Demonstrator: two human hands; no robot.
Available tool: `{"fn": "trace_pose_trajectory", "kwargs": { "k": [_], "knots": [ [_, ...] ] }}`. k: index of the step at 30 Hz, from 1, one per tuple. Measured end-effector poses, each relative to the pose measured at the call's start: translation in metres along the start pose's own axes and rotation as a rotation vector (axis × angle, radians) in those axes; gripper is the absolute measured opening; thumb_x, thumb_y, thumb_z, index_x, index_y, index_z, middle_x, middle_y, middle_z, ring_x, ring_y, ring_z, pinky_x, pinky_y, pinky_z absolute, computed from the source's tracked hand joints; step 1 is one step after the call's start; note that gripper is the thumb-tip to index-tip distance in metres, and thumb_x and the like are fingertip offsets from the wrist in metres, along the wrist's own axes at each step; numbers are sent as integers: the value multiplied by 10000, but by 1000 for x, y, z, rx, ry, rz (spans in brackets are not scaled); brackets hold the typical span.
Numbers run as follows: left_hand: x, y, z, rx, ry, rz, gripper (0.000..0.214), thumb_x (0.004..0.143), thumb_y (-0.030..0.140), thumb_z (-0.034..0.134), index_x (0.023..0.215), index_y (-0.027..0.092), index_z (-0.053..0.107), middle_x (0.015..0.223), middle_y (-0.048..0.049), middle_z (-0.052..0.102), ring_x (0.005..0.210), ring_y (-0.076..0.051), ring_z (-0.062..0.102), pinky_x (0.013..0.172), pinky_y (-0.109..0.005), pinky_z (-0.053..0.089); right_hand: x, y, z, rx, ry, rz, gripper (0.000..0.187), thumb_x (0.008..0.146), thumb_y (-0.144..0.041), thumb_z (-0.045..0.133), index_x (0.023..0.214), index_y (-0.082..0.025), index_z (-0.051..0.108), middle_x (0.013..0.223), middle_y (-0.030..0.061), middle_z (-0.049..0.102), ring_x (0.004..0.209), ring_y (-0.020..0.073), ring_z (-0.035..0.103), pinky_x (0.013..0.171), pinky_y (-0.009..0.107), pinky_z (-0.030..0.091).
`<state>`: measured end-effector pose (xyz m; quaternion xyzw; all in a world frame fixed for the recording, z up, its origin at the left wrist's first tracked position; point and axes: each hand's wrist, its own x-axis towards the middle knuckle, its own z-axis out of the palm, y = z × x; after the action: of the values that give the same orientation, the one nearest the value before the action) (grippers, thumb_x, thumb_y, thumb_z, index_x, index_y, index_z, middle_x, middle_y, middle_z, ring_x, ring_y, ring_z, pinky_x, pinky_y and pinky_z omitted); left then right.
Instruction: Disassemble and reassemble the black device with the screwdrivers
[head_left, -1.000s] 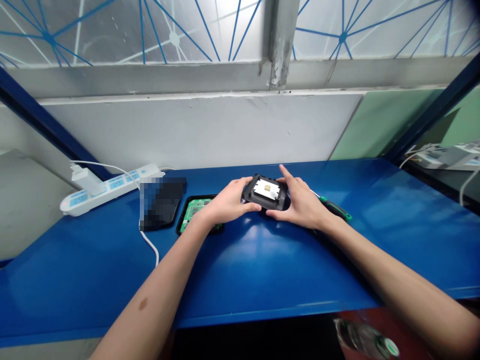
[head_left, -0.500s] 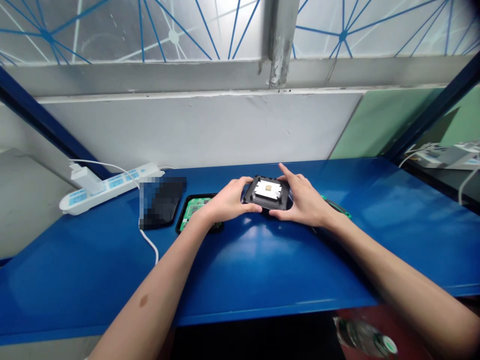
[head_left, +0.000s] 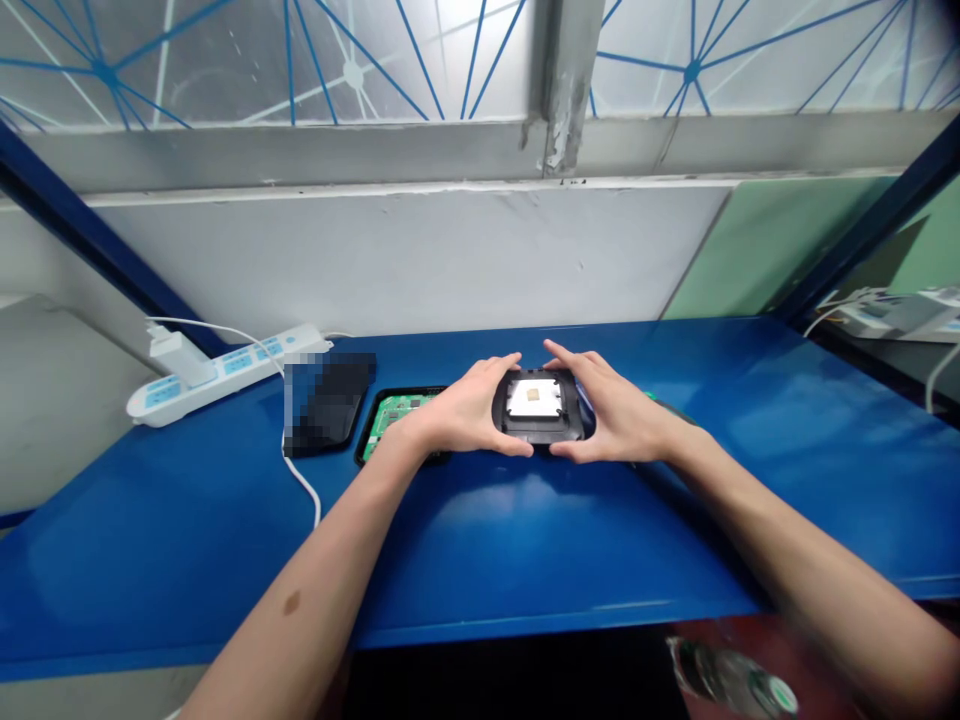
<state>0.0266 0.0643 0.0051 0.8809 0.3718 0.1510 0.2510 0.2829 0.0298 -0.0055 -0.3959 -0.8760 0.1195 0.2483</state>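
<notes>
Workshop, electronics: bench (head_left: 525, 550), blue; on bench, circuit board (head_left: 394, 410), power strip (head_left: 232, 372); at bench's ends, posts (head_left: 75, 222)

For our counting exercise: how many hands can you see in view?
2: the left hand at the left side of a black casing, the right hand at its right side.

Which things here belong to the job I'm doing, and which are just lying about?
Job, probably:
black housing, held between left hand and right hand
circuit board
green-and-black tool, mostly hidden

Lying about, apparently:
power strip with plug
white cable
bottle
dark pixelated item, perhaps
</notes>
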Motion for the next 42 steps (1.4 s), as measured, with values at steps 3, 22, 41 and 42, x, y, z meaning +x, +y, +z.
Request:
{"fn": "trace_pose_trajectory", "kwargs": {
  "k": [3,22,41,42],
  "knots": [
    [-1,4,-2,1,52,-5,1173,590,601,873,1529,152,331,1525,-216,419,1412,-398,412,1157,-545,378,1,1,-1,26,37,19,1041,790,-631,709,1606,-267,174,1417,153,560,1277,363,522,1062,585,459],
    [-42,32,10,228,-11,108,938,630,657,814,1351,154,489,1323,-165,567,1230,-375,510,1058,-517,459,6,14,6,-423,-158,601,442,962,-455,452,1297,-208,599,1152,157,701,1016,336,703,778,434,532],
    [-31,21,25,346,-63,-18,1055,783,751,654,1552,124,294,1550,-214,425,1433,-415,381,1156,-524,353,6,14,7,-426,-162,568,417,994,-381,399,1337,-273,608,1192,143,672,970,323,711,774,418,526],
    [-33,23,25,343,-69,-12,1059,782,742,659,1552,114,294,1553,-216,419,1434,-412,377,1160,-521,351,6,14,6,-428,-145,564,421,998,-385,395,1345,-270,604,1181,142,669,957,320,710,766,417,527]
  ]
}}
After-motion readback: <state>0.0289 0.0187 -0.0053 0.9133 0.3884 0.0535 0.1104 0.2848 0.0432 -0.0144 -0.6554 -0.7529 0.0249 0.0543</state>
